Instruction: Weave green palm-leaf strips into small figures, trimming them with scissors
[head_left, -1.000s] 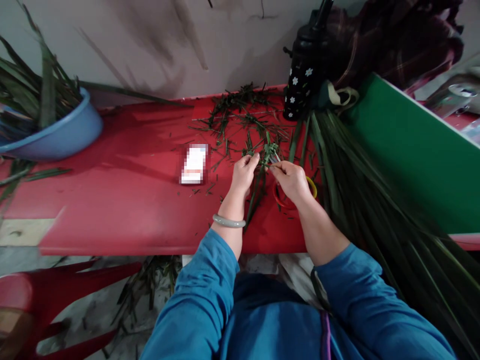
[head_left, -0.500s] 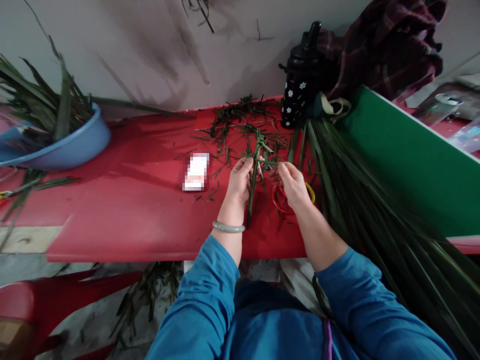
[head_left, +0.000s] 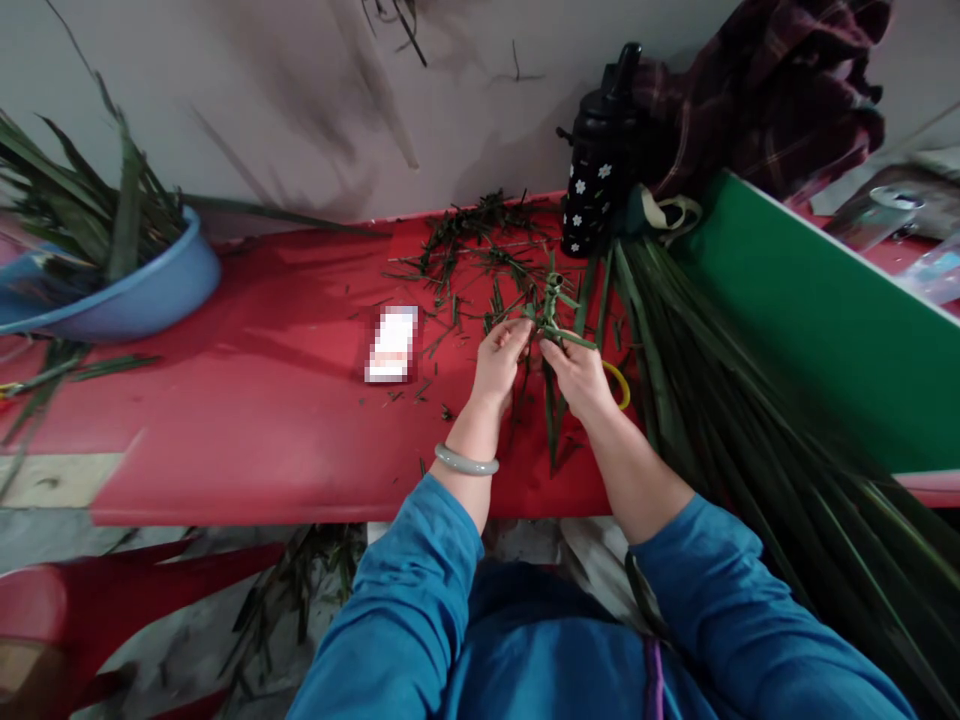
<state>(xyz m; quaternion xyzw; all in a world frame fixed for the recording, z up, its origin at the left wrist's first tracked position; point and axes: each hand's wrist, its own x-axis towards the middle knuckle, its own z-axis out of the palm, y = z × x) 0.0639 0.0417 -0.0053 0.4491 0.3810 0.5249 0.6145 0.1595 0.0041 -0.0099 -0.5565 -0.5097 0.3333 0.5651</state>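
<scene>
Item, one folded green leaf piece (head_left: 553, 300): held up over the red tabletop (head_left: 285, 430), between the two hands and in front of the person.

Item, right hand (head_left: 581, 375): closed narrow, thumb and fingers holding the piece at its lower part.

Item, left hand (head_left: 501, 360): also narrow, fingertips pinched on a strip at the piece's left side; grey bangle (head_left: 466, 461) at the wrist.

Condition: part-made, by my judgement. The upper end is folded into a compact, knotted form; a strip juts out to the right and long tails (head_left: 553, 430) hang below, loose and untrimmed, so the folding looks unfinished.

Item, clippings (head_left: 472, 228): scattered behind the hands, along the wall.

Item, long leaves (head_left: 720, 350): a large bundle, right, lying against a green board (head_left: 795, 330).

Markings: black bottle (head_left: 594, 180), white flowers, no brand that I can make out. Pale rectangle (head_left: 392, 344), blurred into blocks, unreadable. Green board, visible face without lettering.
</scene>
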